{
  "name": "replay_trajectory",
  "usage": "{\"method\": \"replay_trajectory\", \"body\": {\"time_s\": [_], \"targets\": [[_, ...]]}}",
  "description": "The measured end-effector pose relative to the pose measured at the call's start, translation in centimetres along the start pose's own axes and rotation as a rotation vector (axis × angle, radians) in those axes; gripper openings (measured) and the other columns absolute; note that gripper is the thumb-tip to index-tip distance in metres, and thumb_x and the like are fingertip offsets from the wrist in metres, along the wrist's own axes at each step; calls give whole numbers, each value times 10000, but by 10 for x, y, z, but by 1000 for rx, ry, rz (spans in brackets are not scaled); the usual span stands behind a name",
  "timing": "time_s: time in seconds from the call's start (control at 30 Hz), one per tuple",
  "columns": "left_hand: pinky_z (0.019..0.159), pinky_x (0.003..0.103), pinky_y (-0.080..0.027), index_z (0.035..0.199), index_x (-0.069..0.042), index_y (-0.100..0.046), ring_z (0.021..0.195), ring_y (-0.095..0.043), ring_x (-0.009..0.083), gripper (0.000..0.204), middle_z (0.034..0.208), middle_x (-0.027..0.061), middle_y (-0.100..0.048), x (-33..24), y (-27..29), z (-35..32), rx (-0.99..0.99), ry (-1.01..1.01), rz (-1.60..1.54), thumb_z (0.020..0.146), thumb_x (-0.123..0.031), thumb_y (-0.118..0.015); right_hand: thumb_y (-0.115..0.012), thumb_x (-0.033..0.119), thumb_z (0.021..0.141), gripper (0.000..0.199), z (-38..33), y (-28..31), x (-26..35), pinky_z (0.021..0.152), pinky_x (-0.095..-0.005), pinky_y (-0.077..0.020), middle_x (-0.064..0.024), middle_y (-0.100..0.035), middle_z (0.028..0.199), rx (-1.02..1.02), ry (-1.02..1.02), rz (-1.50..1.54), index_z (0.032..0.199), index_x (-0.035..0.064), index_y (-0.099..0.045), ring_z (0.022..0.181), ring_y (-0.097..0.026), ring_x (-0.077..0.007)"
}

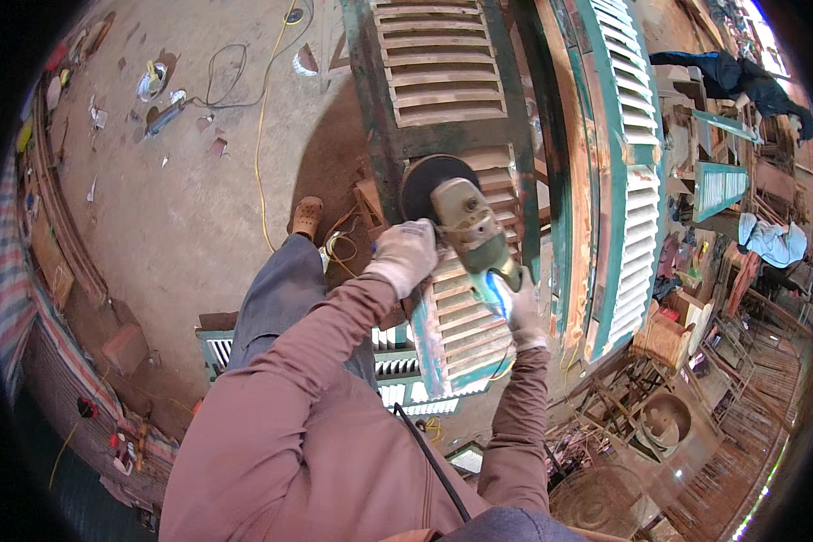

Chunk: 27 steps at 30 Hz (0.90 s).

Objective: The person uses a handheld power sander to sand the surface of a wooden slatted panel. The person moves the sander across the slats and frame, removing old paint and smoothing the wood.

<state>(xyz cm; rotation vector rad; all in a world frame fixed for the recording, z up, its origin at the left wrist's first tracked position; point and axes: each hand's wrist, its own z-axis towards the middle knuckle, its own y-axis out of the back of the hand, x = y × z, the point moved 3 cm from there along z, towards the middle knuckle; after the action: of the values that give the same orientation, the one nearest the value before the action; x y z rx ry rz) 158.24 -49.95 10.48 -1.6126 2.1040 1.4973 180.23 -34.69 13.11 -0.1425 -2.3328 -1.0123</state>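
Observation:
My right hand point(524, 313), in a pale work glove, is wrapped round the rear body of an angle grinder point(470, 224). Beside the grinder's head, my left hand point(406, 256), also gloved, is closed at the side; its grip, probably on a side handle, is mostly hidden. The dark round disc point(434, 181) lies over the middle rail of a louvred wooden shutter point(452, 116), and I cannot tell whether it touches. Green paint shows on parts of the shutter's frame, while its slats look bare and brownish.
More green-edged shutters point(625, 226) stand to the right. A yellow cord point(260, 154) and a second power tool point(163, 117) lie on the concrete floor at left. At far right a person in dark clothes point(750, 86) bends near other shutters. Wood scraps and frames point(668, 420) clutter the lower right.

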Motion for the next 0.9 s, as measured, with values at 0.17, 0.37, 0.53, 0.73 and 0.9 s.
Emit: {"method": "replay_trajectory", "body": {"time_s": [0.17,0.37,0.53,0.73,0.9], "targets": [[844,449,-547,1062,-15,-692,990,-693,359,319,1046,223,-707,-56,-16,55,110,-140,-30,884,-206,-508,-702,428,870,649,15,44,-27,957,-378,-460,-221,-635,1213,-112,28,-77,1306,-28,-550,1136,-608,-319],[805,469,-568,1081,-92,-732,1049,-695,294,289,1132,141,-713,-122,-22,109,225,-255,109,927,-237,-534,-628,491,922,688,42,70,-88,998,-355,-434,-191,-621,1267,-161,-146,270,1350,-39,-527,1170,-594,-294],[830,463,-555,1029,-39,-731,979,-699,362,324,1054,202,-713,-68,5,88,89,-198,45,855,-281,-604,-646,436,920,640,29,36,-23,1014,-375,-429,-193,-603,1284,-117,-48,118,1350,-23,-525,1169,-581,-286],[868,462,-527,998,-10,-648,985,-679,369,271,989,226,-703,23,24,15,12,108,-34,837,-211,-564,-752,453,822,694,11,-11,50,908,-424,-497,-266,-665,1122,-23,-21,-149,1277,-27,-543,1068,-655,-357],[809,458,-550,970,-18,-646,942,-693,370,252,966,231,-704,2,30,34,-1,19,-7,836,-218,-570,-775,456,789,691,35,6,34,874,-433,-508,-250,-679,1111,-75,-5,-131,1241,-19,-557,1044,-672,-353]]}}
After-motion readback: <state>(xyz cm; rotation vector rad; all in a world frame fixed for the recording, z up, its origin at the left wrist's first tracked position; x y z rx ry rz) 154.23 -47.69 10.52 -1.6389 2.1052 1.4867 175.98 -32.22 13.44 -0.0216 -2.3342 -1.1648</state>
